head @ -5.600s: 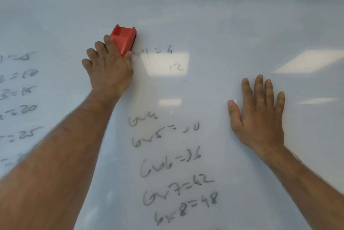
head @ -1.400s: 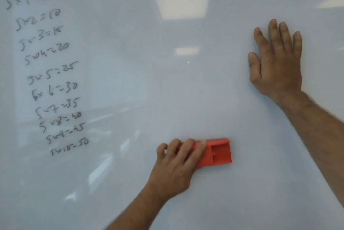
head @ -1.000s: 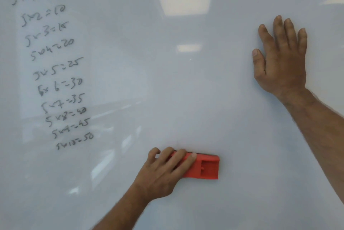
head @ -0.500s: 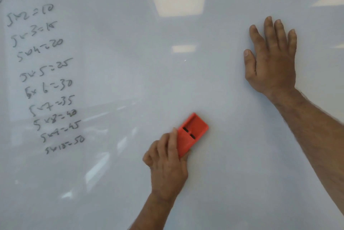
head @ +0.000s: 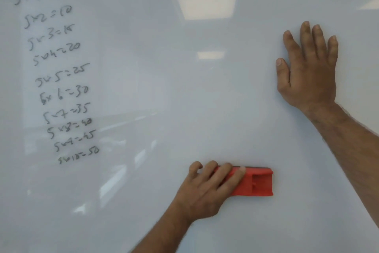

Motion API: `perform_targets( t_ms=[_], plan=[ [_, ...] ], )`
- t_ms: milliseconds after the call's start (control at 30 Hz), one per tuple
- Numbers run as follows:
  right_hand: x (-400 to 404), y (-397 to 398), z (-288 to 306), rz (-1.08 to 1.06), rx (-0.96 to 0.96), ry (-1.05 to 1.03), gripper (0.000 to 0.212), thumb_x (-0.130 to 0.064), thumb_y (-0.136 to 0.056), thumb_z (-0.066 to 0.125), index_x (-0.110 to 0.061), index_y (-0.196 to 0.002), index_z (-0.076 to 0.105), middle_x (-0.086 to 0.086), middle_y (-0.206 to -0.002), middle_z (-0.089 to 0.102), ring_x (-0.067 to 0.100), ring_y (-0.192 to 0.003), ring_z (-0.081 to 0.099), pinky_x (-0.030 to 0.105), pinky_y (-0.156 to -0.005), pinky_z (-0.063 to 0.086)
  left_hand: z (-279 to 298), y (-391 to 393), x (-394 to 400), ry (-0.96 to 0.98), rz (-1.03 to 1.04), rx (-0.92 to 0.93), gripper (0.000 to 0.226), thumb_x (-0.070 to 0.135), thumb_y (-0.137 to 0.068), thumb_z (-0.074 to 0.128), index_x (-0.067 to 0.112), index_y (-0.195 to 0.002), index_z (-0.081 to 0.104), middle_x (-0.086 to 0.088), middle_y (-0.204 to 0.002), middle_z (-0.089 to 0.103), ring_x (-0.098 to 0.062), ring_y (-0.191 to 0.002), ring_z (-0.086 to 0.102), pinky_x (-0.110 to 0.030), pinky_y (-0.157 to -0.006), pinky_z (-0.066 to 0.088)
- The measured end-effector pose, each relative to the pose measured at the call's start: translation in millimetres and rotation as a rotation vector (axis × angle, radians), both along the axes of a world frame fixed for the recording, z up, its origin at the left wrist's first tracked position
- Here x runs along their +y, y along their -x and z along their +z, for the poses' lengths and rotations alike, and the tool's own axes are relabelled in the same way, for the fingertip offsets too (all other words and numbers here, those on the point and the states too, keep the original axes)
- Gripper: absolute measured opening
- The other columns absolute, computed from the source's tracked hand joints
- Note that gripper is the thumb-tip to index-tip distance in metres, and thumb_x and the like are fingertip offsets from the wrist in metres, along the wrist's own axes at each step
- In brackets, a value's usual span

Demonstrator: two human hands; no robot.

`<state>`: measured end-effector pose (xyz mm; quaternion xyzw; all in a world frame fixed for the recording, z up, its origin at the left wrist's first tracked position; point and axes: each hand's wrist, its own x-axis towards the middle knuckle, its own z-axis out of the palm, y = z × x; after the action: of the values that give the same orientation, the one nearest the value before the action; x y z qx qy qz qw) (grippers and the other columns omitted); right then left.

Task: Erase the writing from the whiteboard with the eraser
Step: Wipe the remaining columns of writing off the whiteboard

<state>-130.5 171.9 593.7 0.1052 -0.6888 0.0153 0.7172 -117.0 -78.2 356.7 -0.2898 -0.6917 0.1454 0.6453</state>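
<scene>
The whiteboard (head: 205, 109) fills the whole view. A column of dark handwritten sums, the five-times table (head: 59, 76), runs down its left side. My left hand (head: 207, 191) presses a red eraser (head: 258, 183) flat against the board low in the middle, the eraser lying level with its free end pointing right. My right hand (head: 309, 68) rests flat on the board at the upper right, fingers spread and holding nothing. The board between the writing and my right hand shows no marks.
Ceiling lights (head: 207, 0) and pale streaks reflect off the glossy board surface. No edge or tray of the board is in view.
The middle column of six-times sums has been wiped away. In the last half second my left hand swung the eraser from a tilted pose down and right to level.
</scene>
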Motion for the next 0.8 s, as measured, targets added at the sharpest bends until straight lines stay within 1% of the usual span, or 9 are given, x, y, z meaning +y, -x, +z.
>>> perform_targets(
  t_ms=[67, 100, 200, 333, 433, 500, 567, 700, 800],
  plan=[
    [-1, 2, -1, 0.008, 0.006, 0.0, 0.058, -0.038, -0.106, 0.034, -0.014, -0.159, 0.034, 0.021, -0.169, 0.025, 0.04, -0.158, 0.021, 0.063, -0.127, 0.011, 25, 0, -22, -0.04, 0.034, 0.035, 0.059, 0.027, -0.091, 0.056, 0.021, -0.148, 0.042, 0.0, -0.127, 0.056, -0.026, -0.097, 0.056, -0.043, -0.079, 0.036],
    [-1, 3, -1, 0.01, 0.005, 0.003, 0.058, -0.038, -0.106, 0.035, -0.015, -0.159, 0.033, 0.021, -0.169, 0.025, 0.041, -0.157, 0.021, 0.064, -0.126, 0.011, 39, -1, -34, -0.07, 0.051, 0.046, 0.058, 0.03, -0.093, 0.055, 0.02, -0.148, 0.04, -0.001, -0.127, 0.055, -0.026, -0.097, 0.056, -0.043, -0.078, 0.035],
    [-3, 5, -2, 0.025, 0.005, 0.029, 0.057, -0.037, -0.105, 0.035, -0.015, -0.158, 0.034, 0.023, -0.168, 0.026, 0.042, -0.156, 0.023, 0.067, -0.125, 0.012, 79, -4, -74, -0.2, 0.109, 0.062, 0.055, 0.044, -0.102, 0.046, 0.018, -0.149, 0.038, -0.002, -0.125, 0.057, -0.027, -0.098, 0.056, -0.043, -0.08, 0.036],
    [-22, 2, -9, 0.052, -0.023, 0.107, 0.059, -0.038, -0.104, 0.033, -0.016, -0.159, 0.03, 0.028, -0.167, 0.024, 0.048, -0.154, 0.021, 0.074, -0.119, 0.021, 127, -6, -127, -0.319, 0.199, 0.081, 0.062, 0.052, -0.1, 0.044, 0.014, -0.148, 0.038, -0.005, -0.124, 0.059, -0.029, -0.09, 0.055, -0.044, -0.081, 0.037],
    [-69, -2, -24, 0.038, -0.042, 0.127, 0.06, -0.035, -0.103, 0.034, -0.014, -0.159, 0.033, 0.029, -0.166, 0.024, 0.048, -0.155, 0.021, 0.077, -0.119, 0.015, 160, -7, -167, -0.418, 0.221, 0.077, 0.065, 0.052, -0.098, 0.046, 0.009, -0.147, 0.043, -0.01, -0.125, 0.058, -0.031, -0.088, 0.055, -0.045, -0.077, 0.039],
    [-109, 1, -32, 0.022, -0.065, 0.086, 0.061, -0.033, -0.101, 0.034, -0.014, -0.159, 0.035, 0.028, -0.167, 0.024, 0.046, -0.155, 0.021, 0.076, -0.12, 0.01, 181, -7, -197, -0.488, 0.231, 0.074, 0.066, 0.052, -0.097, 0.051, 0.007, -0.145, 0.045, -0.012, -0.125, 0.057, -0.031, -0.09, 0.055, -0.045, -0.077, 0.04],
    [-146, 4, -34, 0.003, -0.087, 0.084, 0.063, -0.032, -0.099, 0.034, -0.013, -0.159, 0.035, 0.028, -0.167, 0.023, 0.046, -0.156, 0.019, 0.077, -0.12, 0.008, 201, -7, -227, -0.542, 0.25, 0.064, 0.066, 0.051, -0.097, 0.053, 0.005, -0.144, 0.045, -0.014, -0.125, 0.056, -0.032, -0.093, 0.055, -0.047, -0.079, 0.04],
    [-209, 8, -30, 0.015, -0.129, 0.186, 0.068, -0.035, -0.095, 0.032, -0.014, -0.16, 0.032, 0.028, -0.169, 0.018, 0.046, -0.158, 0.014, 0.08, -0.117, 0.004, 234, -8, -286, -0.694, 0.317, 0.03, 0.068, 0.054, -0.098, 0.049, 0.005, -0.144, 0.042, -0.015, -0.122, 0.054, -0.033, -0.099, 0.051, -0.05, -0.081, 0.037],
    [-234, 12, -34, -0.014, -0.114, 0.178, 0.067, -0.034, -0.096, 0.032, -0.013, -0.16, 0.032, 0.028, -0.168, 0.019, 0.046, -0.157, 0.015, 0.08, -0.118, 0.006, 249, -7, -322, -0.735, 0.364, 0.017, 0.07, 0.056, -0.098, 0.046, 0.005, -0.145, 0.039, -0.016, -0.122, 0.053, -0.034, -0.1, 0.05, -0.051, -0.084, 0.037]
  ],
)
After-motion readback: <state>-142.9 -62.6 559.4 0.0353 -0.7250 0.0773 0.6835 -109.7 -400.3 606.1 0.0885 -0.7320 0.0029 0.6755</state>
